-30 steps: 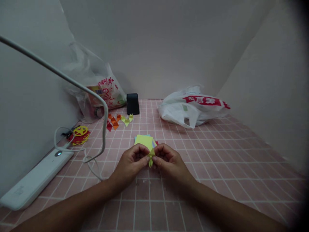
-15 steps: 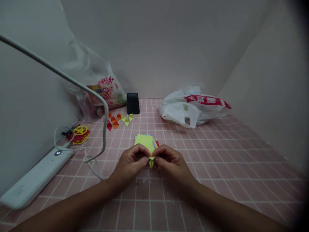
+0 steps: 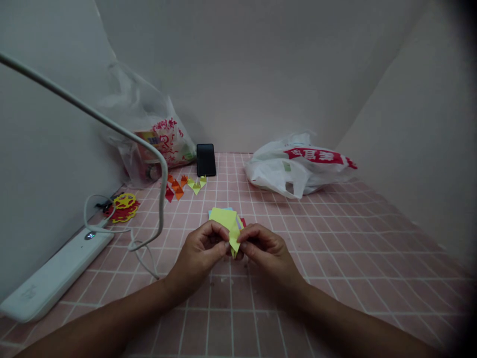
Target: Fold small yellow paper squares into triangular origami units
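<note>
The folded yellow paper (image 3: 234, 235) sits between the left hand (image 3: 204, 248) and the right hand (image 3: 266, 247), each pinching one side with thumb and fingertips. Matching its edges before pressing, then nailing each crease firmly, should keep so small a fold crisp. Just beyond lies the paper stack (image 3: 222, 217); farther across the pink-gridded tabletop (image 3: 335, 248), yellow folded pieces (image 3: 196, 185) lie near the smartphone (image 3: 206, 159).

Left hand (image 3: 201, 252) and right hand (image 3: 270, 252) nearly meeting, thumbs (image 3: 219, 250) and forefingers (image 3: 215, 227) pinched; forearms (image 3: 122, 315) angled inward.
</note>
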`<state>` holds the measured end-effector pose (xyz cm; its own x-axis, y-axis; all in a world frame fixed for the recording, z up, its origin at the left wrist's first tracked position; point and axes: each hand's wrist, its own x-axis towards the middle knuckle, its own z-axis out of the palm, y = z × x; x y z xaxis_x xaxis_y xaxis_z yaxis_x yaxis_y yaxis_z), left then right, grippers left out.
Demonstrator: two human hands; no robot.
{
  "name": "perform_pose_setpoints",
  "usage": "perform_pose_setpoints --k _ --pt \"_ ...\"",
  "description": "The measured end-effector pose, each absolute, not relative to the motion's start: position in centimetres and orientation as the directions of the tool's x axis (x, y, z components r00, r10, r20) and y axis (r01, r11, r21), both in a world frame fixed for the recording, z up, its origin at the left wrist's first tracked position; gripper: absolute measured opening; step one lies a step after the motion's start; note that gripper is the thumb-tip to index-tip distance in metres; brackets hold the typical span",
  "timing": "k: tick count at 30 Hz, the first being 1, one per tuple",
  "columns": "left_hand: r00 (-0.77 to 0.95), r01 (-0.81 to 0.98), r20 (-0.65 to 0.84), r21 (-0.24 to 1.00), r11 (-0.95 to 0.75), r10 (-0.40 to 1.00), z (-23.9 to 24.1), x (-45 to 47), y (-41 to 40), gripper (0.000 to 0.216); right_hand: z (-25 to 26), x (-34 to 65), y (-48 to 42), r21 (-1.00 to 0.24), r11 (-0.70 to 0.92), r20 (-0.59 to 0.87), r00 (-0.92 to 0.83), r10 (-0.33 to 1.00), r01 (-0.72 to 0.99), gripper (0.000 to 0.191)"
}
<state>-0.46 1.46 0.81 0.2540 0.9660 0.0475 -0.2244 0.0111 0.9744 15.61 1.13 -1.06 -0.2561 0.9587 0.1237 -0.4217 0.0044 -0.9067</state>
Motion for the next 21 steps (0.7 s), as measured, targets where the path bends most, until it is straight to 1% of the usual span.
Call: perform_pose_setpoints --k 9,12,15,18,21 --pt "0.282 -0.206 -0.017 0.976 0.078 0.959 0.77 -0.55 1.43 0.011 -1.33 15.66 1.30 -0.913 0.010 0.122 -0.250 0.960 -0.408 0.006" --pt "0.284 -0.212 -0.009 0.975 0.072 0.959 0.46 -0.69 1.47 0.012 -1.26 15.70 1.24 -0.927 0.064 0.159 -0.233 0.959 -0.370 0.008" --pt "0.276 -0.222 -0.041 0.969 0.105 0.960 0.15 -0.71 1.59 0.018 -1.30 15.77 1.14 -0.943 0.136 0.210 -0.226 0.951 -0.303 0.009" --pt "0.301 -0.143 -0.095 0.979 0.144 0.949 0.23 -0.65 1.65 0.017 -1.39 15.81 1.08 -0.955 0.178 0.233 -0.227 0.946 -0.238 0.008" --pt "0.300 -0.055 -0.097 0.991 0.119 0.949 0.53 -0.67 1.71 0.020 -1.31 15.81 1.15 -0.957 0.142 0.206 -0.249 0.946 -0.253 0.004"
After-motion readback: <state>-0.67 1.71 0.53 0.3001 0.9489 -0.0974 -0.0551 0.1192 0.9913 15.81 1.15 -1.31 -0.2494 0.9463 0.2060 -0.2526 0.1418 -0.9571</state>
